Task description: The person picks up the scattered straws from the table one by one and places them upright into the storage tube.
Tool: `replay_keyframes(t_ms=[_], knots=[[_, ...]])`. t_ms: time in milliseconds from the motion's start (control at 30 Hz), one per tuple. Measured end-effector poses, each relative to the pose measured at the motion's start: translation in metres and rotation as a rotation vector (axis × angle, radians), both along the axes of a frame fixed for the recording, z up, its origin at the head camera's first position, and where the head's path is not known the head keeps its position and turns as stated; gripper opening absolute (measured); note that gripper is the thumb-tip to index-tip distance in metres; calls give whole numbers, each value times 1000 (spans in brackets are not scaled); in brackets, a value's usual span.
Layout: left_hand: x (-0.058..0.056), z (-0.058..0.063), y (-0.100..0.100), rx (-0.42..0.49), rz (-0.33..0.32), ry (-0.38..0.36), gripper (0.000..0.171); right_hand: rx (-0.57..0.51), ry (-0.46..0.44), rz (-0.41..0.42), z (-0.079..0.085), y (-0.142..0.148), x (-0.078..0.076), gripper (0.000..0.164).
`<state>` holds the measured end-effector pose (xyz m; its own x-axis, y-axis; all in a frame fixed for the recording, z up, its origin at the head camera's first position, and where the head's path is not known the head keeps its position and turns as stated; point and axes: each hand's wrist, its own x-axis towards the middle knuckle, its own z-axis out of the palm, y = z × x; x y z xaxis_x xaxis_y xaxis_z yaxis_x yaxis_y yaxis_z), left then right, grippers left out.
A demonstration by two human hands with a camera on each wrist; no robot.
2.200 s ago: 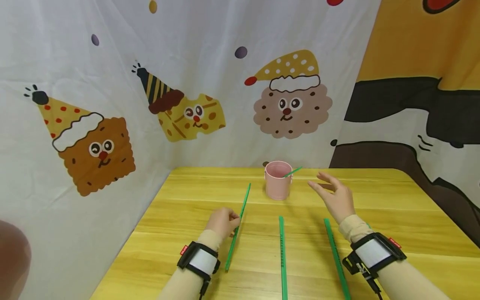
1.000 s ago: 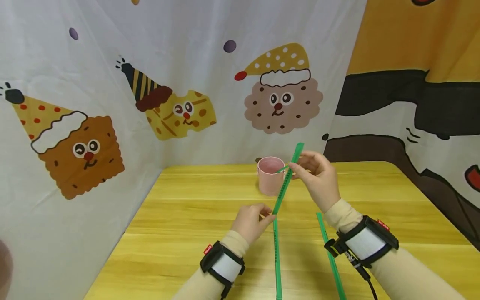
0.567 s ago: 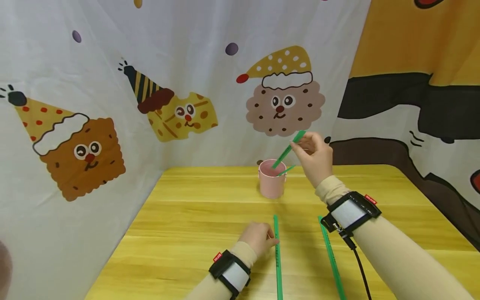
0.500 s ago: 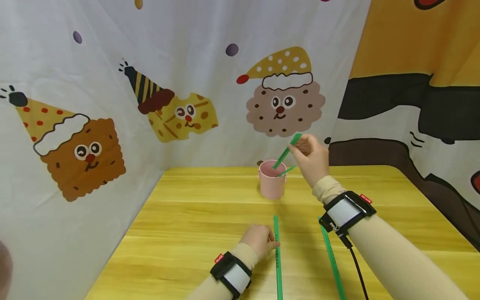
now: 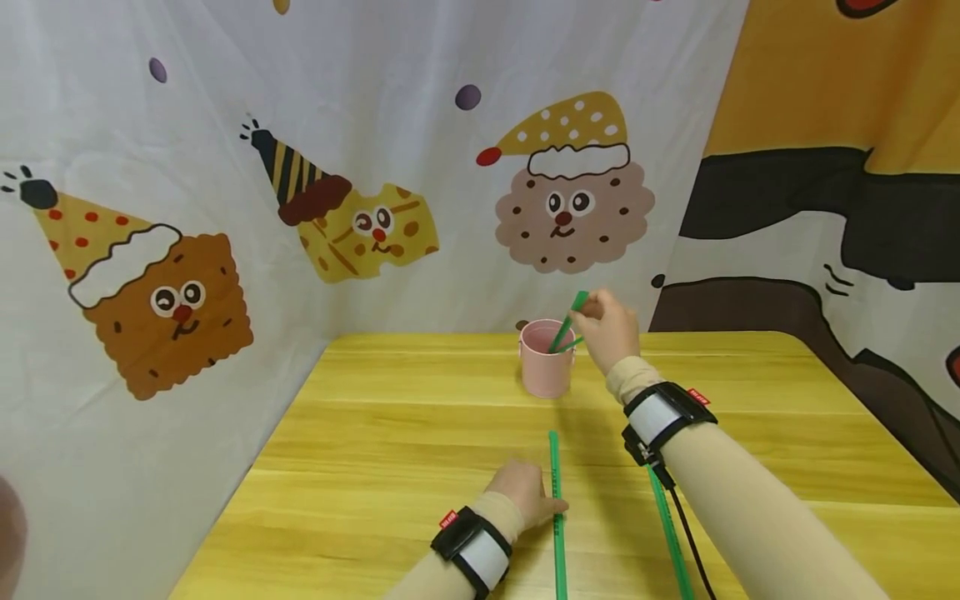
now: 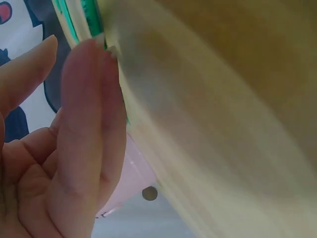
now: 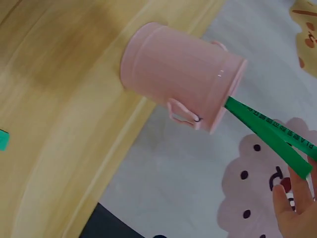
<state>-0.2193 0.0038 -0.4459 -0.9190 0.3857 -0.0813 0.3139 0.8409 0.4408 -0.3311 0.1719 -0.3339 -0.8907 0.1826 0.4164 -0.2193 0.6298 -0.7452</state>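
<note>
My right hand (image 5: 610, 332) pinches a green wrapped straw (image 5: 567, 327) near its upper end. The lower end is inside a pink bucket (image 5: 546, 375), and black print shows along the wrapper in the right wrist view. A second green straw (image 7: 277, 144) leans out over the bucket's rim beside it. On the table, another green straw (image 5: 559, 550) lies lengthwise under my left hand (image 5: 517, 490). That hand's thumb crosses over the straw, and in the left wrist view a gap separates thumb (image 6: 34, 67) and fingers (image 6: 81, 134).
A further green straw (image 5: 671, 533) lies to the right, partly under my right forearm and its cable. The bucket stands near the far edge of the wooden table (image 5: 375, 467). Behind it hangs a cloth (image 5: 420, 317) with cartoon biscuits.
My left hand picked up the leftmost straw and my right hand took it over. The right hand then lowered it into the bucket. My left hand has moved onto the middle straw.
</note>
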Motion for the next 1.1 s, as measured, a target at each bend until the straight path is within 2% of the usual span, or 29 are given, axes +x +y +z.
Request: replay_keyframes(t_ms=[233,400,533,833,933,1033,1100], knots=[[-1,-7,4,-115,-6,9,55,58,-94,10,-12,-3,-6,23],[-3,-9,4,-158,-28,8,53,150,-146,22,-19,-3,-8,35],[-5,-9,4,-180,-46,9,48,157,-167,40,-22,-2,-8,44],[-6,-7,4,-173,-38,-34,40,101,-196,118,-17,4,1,71],[-7,-6,3,-166,-26,-34,35,82,-202,139,-15,6,5,76],[-7,-3,0,-121,-15,-15,35,60,-200,154,-11,10,11,76],[-8,-1,-4,-55,-6,-14,39,46,-195,155,-9,13,15,73]])
